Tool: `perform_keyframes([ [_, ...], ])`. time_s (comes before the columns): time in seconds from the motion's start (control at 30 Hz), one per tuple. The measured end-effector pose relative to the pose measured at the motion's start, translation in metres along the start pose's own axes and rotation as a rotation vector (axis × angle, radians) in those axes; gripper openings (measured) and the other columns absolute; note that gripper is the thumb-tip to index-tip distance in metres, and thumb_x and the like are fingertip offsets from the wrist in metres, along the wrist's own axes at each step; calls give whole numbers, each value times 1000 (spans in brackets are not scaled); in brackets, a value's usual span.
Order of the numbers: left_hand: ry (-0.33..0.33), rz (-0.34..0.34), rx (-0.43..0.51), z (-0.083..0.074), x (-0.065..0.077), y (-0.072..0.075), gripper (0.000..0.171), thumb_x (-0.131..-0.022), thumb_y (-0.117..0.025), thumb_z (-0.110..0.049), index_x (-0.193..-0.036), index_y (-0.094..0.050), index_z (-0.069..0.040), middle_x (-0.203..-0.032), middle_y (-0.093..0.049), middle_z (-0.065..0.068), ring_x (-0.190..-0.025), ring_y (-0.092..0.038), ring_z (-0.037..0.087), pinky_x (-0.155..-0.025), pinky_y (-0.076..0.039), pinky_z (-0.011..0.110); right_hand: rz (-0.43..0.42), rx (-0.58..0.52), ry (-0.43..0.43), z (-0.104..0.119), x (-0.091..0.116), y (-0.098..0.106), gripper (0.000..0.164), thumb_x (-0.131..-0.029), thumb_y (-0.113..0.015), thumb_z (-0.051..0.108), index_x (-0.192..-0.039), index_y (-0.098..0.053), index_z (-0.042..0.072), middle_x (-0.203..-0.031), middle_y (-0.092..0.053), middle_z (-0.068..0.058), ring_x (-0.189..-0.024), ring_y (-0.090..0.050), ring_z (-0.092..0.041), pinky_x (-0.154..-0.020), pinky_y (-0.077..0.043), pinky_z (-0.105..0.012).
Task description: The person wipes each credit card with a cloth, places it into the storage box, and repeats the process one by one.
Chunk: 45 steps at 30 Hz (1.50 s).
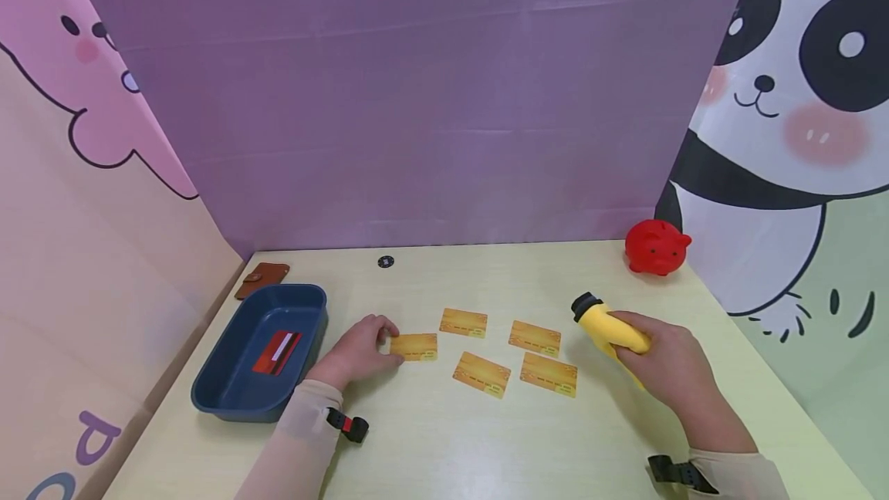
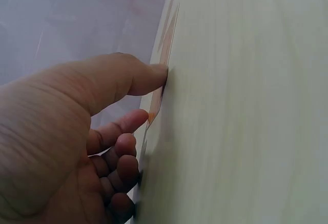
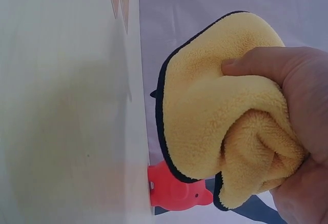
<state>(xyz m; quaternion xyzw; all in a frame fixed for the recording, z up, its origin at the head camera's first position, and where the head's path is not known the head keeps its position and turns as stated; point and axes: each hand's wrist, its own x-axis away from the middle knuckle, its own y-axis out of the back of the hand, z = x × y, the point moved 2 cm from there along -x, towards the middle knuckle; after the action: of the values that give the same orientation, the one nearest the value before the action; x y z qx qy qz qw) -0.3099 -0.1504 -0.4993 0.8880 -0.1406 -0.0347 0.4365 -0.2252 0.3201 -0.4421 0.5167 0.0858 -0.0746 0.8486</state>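
My left hand (image 1: pixel 357 352) pinches the left end of a gold bank card (image 1: pixel 420 346), thumb on the near side and a finger on the far side. In the left wrist view the thumb (image 2: pixel 138 78) touches the card (image 2: pixel 161 83), seen almost edge-on at the tabletop. Several more gold cards, among them one at the back (image 1: pixel 463 322) and one in front (image 1: pixel 482 375), lie flat to its right. Above the table's right part, my right hand (image 1: pixel 663 357) grips a bunched yellow cloth (image 3: pixel 195 116) with a dark border.
Left of my left hand stands a blue basin (image 1: pixel 229 365) holding a red card (image 1: pixel 277 353). Behind it lies a brown wallet (image 1: pixel 262 278). A black round chip (image 1: pixel 386 261) is near the back edge, and a red piggy bank (image 1: pixel 656 247) stands at the back right corner.
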Motion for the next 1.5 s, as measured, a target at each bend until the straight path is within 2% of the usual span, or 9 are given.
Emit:
perform_keyframes([
  [0.13, 12, 17, 35, 0, 1, 1, 34, -84, -90, -25, -109, -69, -15, -100, -55, 3, -95, -52, 22, -85, -47, 39, 5, -3, -4, -1, 0, -1, 52, -88, -83, 15, -137, -68, 12, -114, -71, -18, -89, -59, -34, -67, -49, -39],
  [0.23, 18, 17, 53, 2, 0, 0, 32, -84, -91, -25, -107, -70, -18, -103, -54, 3, -99, -52, 23, -90, -48, 39, 4, -3, -4, -2, -1, -2, 52, -88, -83, 15, -138, -68, 13, -114, -71, -18, -90, -59, -34, -67, -48, -39],
  [0.37, 23, 10, 57, 5, -1, -1, 38, -83, -92, -26, -112, -69, -20, -104, -52, 3, -100, -50, 22, -89, -47, 39, 0, -3, -3, -2, -1, -2, 52, -88, -84, 15, -137, -68, 12, -115, -71, -18, -90, -59, -34, -68, -49, -39],
  [0.63, 16, 16, 47, 7, -4, -2, 42, -82, -92, -26, -115, -68, -16, -101, -52, 3, -96, -50, 22, -82, -45, 38, -1, -7, 1, -2, -1, -2, 52, -88, -84, 15, -137, -68, 12, -114, -71, -18, -89, -59, -33, -67, -48, -39],
  [0.9, 42, 17, 115, 8, -2, -2, 48, -80, -94, -25, -115, -63, -15, -112, -57, 2, -104, -52, 24, -94, -49, 42, 4, -4, 0, -3, -1, -3, 52, -88, -83, 15, -137, -68, 12, -115, -71, -18, -89, -59, -33, -67, -48, -39],
  [1.17, 12, 10, 169, 6, 2, -1, 47, -83, -92, -21, -119, -62, -17, -103, -59, 4, -93, -52, 22, -77, -45, 36, 4, -3, 1, -5, -1, -6, 53, -87, -84, 15, -137, -68, 12, -113, -71, -17, -89, -58, -33, -65, -48, -37],
  [1.33, -3, -25, 247, 8, 2, -1, 47, -84, -89, -10, -121, -63, -17, -96, -58, 6, -90, -54, 22, -75, -47, 33, 11, -4, -7, -4, -1, -5, 53, -87, -84, 15, -138, -68, 12, -114, -71, -18, -89, -59, -33, -66, -48, -37],
  [1.5, 6, -56, 334, 11, 0, -1, 48, -86, -84, 1, -124, -62, -18, -101, -62, 5, -91, -60, 21, -78, -54, 30, 9, -6, -6, -3, 0, -3, 52, -88, -84, 16, -138, -68, 12, -115, -71, -17, -89, -59, -33, -66, -49, -38],
])
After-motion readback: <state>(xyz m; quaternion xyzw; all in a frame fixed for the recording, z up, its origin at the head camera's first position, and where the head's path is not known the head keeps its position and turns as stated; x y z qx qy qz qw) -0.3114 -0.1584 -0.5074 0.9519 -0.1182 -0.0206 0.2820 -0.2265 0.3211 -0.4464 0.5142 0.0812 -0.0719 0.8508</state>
